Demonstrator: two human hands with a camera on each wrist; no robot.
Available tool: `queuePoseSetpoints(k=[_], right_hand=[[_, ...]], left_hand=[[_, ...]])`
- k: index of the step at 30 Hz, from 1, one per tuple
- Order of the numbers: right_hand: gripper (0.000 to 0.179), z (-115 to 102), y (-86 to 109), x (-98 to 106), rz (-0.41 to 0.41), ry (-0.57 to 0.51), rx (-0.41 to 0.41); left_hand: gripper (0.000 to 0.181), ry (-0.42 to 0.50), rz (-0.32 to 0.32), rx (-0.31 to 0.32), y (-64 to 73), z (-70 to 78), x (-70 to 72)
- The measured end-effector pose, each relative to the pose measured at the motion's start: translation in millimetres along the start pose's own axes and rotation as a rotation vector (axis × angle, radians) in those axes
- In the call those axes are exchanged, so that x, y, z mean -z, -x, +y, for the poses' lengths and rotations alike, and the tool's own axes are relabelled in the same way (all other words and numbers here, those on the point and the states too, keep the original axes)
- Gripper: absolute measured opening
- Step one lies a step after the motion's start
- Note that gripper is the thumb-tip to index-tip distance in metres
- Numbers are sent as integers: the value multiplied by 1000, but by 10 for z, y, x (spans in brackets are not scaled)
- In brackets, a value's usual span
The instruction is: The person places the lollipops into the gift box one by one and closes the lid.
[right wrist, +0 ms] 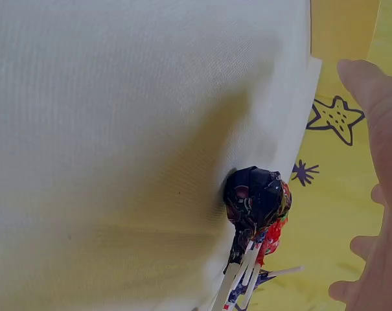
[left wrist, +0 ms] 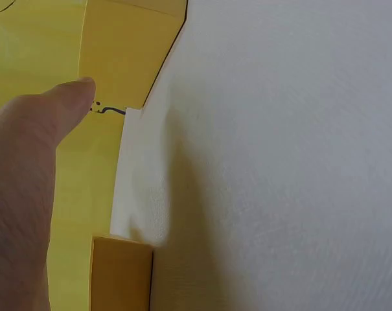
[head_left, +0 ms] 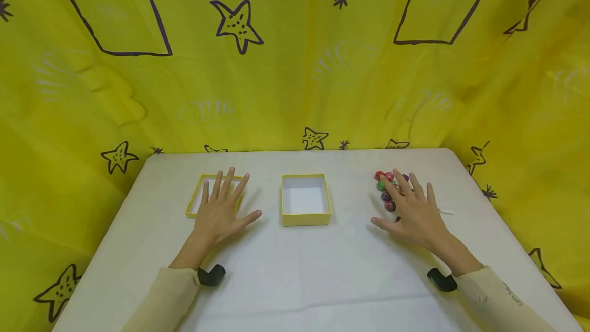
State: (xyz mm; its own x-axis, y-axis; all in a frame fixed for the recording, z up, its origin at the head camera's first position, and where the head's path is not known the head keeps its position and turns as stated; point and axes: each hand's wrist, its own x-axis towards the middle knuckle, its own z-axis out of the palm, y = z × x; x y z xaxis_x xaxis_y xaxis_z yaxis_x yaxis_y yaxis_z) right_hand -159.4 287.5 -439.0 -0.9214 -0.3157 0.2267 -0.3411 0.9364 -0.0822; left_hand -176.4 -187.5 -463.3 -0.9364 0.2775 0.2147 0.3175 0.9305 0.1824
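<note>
My left hand [head_left: 219, 216], fingers spread, hovers over a shallow yellow-edged box lid [head_left: 191, 208] and partly covers it in the head view. Between the two hands stands a yellow box [head_left: 306, 219] with its white inside facing up. On the other side my right hand [head_left: 417, 216] is spread above a bunch of wrapped lollipops [head_left: 386, 196]; it hides many of them. Neither hand grips anything. In the right wrist view a dark-wrapped lollipop [right wrist: 254, 197] lies in front, with white sticks [right wrist: 238, 288] and a red wrapper behind it.
A white cloth covers the table [head_left: 295, 275]. Yellow curtains [head_left: 276, 86] with drawn starfish hang behind and along both sides. One lollipop stick [head_left: 446, 211] pokes out to the right of the right hand. Dark wrist cameras [head_left: 212, 275] sit at both cuffs.
</note>
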Motion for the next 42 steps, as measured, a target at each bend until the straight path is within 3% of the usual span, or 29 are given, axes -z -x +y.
queuePoseSetpoints(k=[10, 19, 29, 33, 38, 42], right_hand=[[101, 110, -20, -38, 32, -38, 93], [94, 208, 62, -1, 36, -79, 179], [87, 294, 159, -18, 57, -115, 197], [82, 304, 217, 12, 32, -131, 163], [73, 325, 293, 62, -28, -173, 112], [59, 360, 328, 60, -81, -208, 79]], left_hand=[[97, 104, -53, -36, -52, 85, -39], [98, 350, -48, -123, -125, 246, -107], [101, 551, -103, -188, -254, 416, -144], [102, 678, -136, -163, -269, 452, -149], [100, 898, -214, -72, -271, 507, -133], [94, 925, -234, -41, -270, 540, -132]])
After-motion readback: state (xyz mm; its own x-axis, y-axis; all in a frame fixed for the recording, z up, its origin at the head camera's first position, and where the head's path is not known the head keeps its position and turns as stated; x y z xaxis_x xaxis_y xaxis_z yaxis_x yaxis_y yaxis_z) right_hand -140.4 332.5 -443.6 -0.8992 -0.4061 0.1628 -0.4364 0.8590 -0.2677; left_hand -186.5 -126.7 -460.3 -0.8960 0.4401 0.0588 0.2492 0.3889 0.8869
